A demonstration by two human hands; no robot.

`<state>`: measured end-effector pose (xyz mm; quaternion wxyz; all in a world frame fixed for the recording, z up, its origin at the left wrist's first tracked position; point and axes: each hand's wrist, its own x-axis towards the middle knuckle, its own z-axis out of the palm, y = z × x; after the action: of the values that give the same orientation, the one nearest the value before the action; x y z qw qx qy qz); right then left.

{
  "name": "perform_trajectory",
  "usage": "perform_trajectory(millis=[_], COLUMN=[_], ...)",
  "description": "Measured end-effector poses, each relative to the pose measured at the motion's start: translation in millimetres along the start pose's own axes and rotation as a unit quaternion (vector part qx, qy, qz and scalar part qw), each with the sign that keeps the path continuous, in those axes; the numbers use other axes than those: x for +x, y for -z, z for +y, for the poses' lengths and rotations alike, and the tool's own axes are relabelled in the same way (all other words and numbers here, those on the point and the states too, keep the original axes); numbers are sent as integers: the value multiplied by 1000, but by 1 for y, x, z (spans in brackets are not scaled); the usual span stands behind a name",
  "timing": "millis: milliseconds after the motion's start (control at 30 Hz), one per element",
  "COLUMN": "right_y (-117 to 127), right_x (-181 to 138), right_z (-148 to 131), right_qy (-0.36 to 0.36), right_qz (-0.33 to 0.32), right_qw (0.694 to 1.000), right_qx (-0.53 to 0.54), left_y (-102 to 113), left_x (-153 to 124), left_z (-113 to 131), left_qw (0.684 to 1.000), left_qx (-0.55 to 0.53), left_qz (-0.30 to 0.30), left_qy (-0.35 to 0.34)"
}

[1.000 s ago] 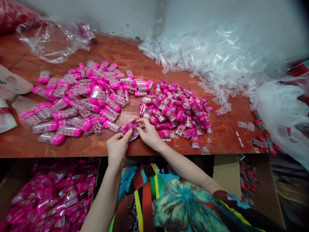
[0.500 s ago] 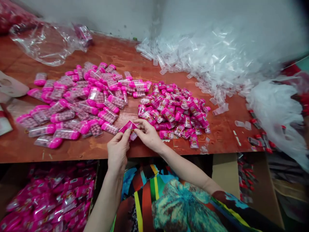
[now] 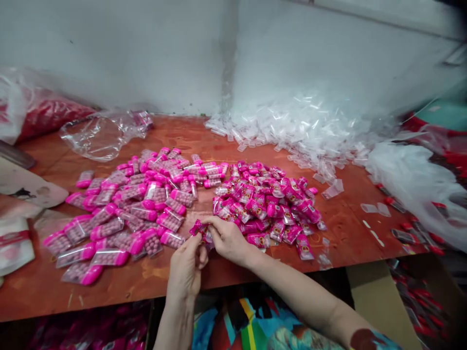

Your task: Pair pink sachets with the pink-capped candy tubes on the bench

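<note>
Between my two hands, above the front of the table, is a small pink printed wrapper [image 3: 199, 228]. My left hand [image 3: 188, 265] pinches it from the lower left, fingers curled. From the right, my right hand [image 3: 228, 240] grips it between thumb and fingers. My fingers cover much of it, and whether anything sits inside is hidden. To the left lies a heap of clear bottles with pink caps [image 3: 142, 204], filled with pink beads. Just right of my hands is a pile of pink-wrapped bottles [image 3: 262, 204].
Many clear empty containers [image 3: 292, 126] are heaped against the wall. A clear plastic bag [image 3: 98, 138] lies at the back left, near a bag of red stuff [image 3: 51, 112]. White plastic [image 3: 408, 170] and red-capped tubes [image 3: 416, 233] are at right. Below the table edge stands a cardboard box [image 3: 383, 301].
The view has tilted up, so the table sits lower in the picture. The wrapper now looks crumpled rather than flat, and my right hand covers more of it.
</note>
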<state>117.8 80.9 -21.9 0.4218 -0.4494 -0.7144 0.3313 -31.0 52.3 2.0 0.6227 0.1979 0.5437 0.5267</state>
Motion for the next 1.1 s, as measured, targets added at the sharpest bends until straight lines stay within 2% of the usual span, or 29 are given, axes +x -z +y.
perform_trajectory(millis=[67, 133, 167, 233, 333, 500, 667, 733, 800, 867, 900, 933, 1000, 1100], right_y=[10, 25, 33, 47, 56, 43, 42, 48, 55, 60, 61, 60, 54, 38], right_x=[20, 52, 71, 109, 149, 162, 163, 156, 135, 99, 77, 53, 8, -42], right_z=[-3, -5, -5, -1, 8, 21, 21, 13, 2, -9, -13, -15, -16, -11], right_qy=[12, -2, -21, -84, -121, -121, -123, -115, -79, -44, -49, -79, -160, -245], right_qz=[-48, -88, -95, -98, -108, -135, -153, -143, -104, -68, -71, -94, -123, -52], right_qw=[998, 989, 979, 933, 905, 888, 880, 885, 921, 972, 989, 992, 970, 939], right_qx=[-37, -117, -181, -336, -393, -423, -432, -427, -368, -219, -118, -18, 137, 238], left_y=[5, 9, 11, 15, 18, 15, 11, 11, 13, 14, 15, 15, 15, 11], left_x=[2, 3, 3, 2, -3, -10, -13, -15, -17, -20, -21, -22, -24, -28], left_z=[4, 9, 11, 13, 12, 10, 15, 14, 10, 6, 3, 0, -6, -16], left_qw=[1000, 998, 997, 996, 994, 990, 986, 985, 985, 987, 989, 990, 991, 991], left_qx=[-6, -16, -23, -37, -60, -94, -127, -127, -122, -108, -102, -98, -98, -100], left_qz=[19, 51, 66, 83, 91, 104, 85, 90, 96, 91, 85, 79, 65, 46], left_qy=[-11, -18, -19, -14, -8, 13, 67, 80, 79, 70, 67, 65, 68, 72])
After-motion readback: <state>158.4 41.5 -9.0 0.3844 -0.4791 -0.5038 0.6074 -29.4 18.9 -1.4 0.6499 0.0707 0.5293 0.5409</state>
